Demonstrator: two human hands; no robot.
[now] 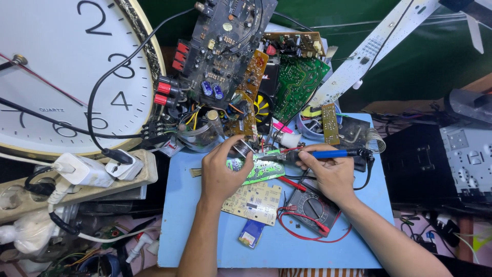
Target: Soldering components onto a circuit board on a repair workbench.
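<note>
two hands work over a blue counter [189, 225] crowded with electronics. the left hand [221, 172] has its grip closed on a small green circuit board [259, 172], tilting it up off the counter, while the right hand [332, 173] holds a blue-handled soldering iron [328, 153] like a pen, grip closed round the handle, tip meeting the board's upper edge. just below the green board lies a beige circuit board [253, 201], and under the right wrist sits a dark multimeter [310, 208] with red leads [307, 233] looped beside it. a stack of larger boards [241, 61] rises behind, and a wall clock [56, 77] leans at the far left above a power strip [77, 184].

as a judgement: the left fingertips sit close to the hot tip, so a slip of the hand-held board could burn them. the board is steadied by fingers alone and could wobble, smearing solder across neighbouring points. the iron's cord [368, 172] trails near the leads and might snag, jerking the tip.
</note>
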